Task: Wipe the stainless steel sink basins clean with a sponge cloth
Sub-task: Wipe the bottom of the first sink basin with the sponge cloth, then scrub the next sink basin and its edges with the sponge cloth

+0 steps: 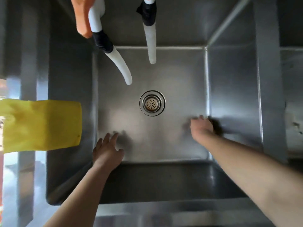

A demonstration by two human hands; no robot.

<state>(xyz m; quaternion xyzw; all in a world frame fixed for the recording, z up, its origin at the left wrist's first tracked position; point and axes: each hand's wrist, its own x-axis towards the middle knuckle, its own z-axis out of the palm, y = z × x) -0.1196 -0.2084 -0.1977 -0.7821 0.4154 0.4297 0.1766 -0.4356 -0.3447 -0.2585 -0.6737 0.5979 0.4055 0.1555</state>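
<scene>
sink: deep square stainless steel sink basin (pixel 172 82), seen from above, brushed floor, bare
drain: round metal strainer drain (pixel 152 103), about centre of the basin floor
cloth: flat yellow sponge cloth (pixel 42 125) draped over the left rim of the basin, on the steel surface (pixel 27 54), not in either hand, well apart from both
left hand: left hand (pixel 107 151) low in the near-left part of the basin, fingers spread and straight, holding nothing, released; touching the floor or hovering, cannot tell
right hand: right hand (pixel 201 126) near the right wall of the basin, blurred, fingers loosely extended, no object in it
hoses: two white flexible hoses with black collars, left one (pixel 114 58) and right one (pixel 151 46), hanging down from the far side
other: orange object (pixel 82 17) at far left beside the left hose, unclear what it is
</scene>
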